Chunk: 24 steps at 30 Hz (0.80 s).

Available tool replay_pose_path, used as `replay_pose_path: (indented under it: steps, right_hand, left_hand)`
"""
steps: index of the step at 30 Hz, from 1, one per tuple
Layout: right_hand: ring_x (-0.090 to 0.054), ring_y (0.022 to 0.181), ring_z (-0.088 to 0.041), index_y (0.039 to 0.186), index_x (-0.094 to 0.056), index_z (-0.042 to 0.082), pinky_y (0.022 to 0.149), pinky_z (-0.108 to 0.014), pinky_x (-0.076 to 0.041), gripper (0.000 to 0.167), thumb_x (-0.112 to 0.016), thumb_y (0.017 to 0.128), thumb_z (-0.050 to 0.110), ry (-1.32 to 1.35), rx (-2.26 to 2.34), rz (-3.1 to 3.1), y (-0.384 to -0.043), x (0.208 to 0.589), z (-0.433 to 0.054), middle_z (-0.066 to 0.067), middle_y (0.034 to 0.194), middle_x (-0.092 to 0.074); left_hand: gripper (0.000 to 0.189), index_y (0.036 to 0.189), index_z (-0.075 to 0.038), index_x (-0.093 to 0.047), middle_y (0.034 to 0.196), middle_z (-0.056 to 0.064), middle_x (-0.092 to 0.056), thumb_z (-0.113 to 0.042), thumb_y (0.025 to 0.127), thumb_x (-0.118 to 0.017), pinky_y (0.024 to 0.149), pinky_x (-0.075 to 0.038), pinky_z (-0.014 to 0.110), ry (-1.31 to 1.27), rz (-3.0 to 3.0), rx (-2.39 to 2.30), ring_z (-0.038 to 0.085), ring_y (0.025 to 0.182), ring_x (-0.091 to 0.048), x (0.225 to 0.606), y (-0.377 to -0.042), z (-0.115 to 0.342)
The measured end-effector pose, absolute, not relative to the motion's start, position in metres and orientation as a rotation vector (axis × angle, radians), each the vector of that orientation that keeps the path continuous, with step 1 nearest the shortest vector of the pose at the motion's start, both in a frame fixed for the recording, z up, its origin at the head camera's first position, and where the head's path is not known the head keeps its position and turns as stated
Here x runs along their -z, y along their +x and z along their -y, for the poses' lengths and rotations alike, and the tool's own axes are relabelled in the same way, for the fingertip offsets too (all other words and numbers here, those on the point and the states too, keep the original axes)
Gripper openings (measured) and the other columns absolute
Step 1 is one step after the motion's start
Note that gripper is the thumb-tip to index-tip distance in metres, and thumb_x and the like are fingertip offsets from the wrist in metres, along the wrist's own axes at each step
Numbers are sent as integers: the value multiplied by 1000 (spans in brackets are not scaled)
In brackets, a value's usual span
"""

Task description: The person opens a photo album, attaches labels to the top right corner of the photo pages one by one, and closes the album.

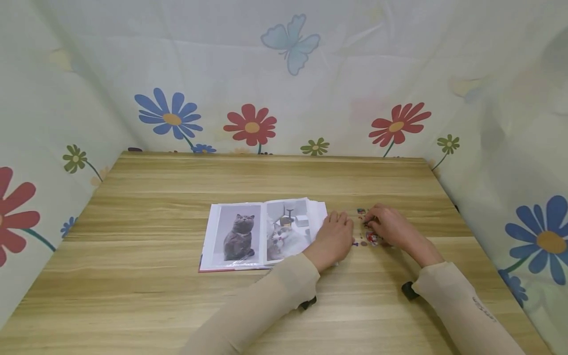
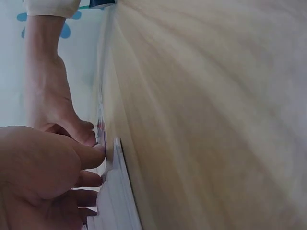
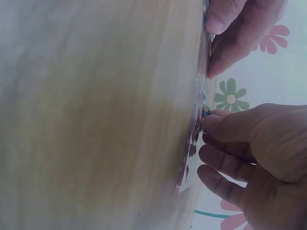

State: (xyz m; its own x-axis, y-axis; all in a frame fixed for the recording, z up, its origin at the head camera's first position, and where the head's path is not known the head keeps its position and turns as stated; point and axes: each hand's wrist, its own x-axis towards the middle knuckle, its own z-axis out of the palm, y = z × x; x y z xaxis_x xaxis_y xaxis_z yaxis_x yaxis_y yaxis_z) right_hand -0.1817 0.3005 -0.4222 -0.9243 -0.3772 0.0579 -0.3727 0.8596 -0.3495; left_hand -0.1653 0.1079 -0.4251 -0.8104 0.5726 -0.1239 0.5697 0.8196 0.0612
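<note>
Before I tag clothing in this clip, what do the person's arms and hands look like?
The left hand and right hand wear no gloves. The left sleeve and right sleeve are long and beige; dark lettering marks the right one. A small dark piece shows by the right cuff.

flowered cloth walls (image 1: 328, 88), wooden tabletop (image 1: 133, 296)

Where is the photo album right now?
In the head view, the open photo album lies on the wooden table, left of the colourful stickers, with the left hand over its right edge.
</note>
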Motion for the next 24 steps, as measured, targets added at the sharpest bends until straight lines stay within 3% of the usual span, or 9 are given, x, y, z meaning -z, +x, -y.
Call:
replay_pose_path:
  steps: [13,24]
  right_hand:
    - [-63,74,-16,96,-74,-1,67,-38,-56,7,-70,93,-6,-627,606,-3027,-180,419,-299,-10,91,-72]
    - [-65,82,-17,98,-76,2,71,-37,-56,13,-67,95,-7,-504,740,-2935,-174,414,-305,-8,95,-73]
  left_hand:
    - [53,154,-12,-47,164,10,-37,-39,109,-48,123,-28,42,887,-2837,-25,32,151,-33,422,-164,-107]
    - [52,154,-13,-48,164,9,-37,-40,109,-48,122,-29,41,876,-2845,-26,31,151,-33,425,-165,-109]
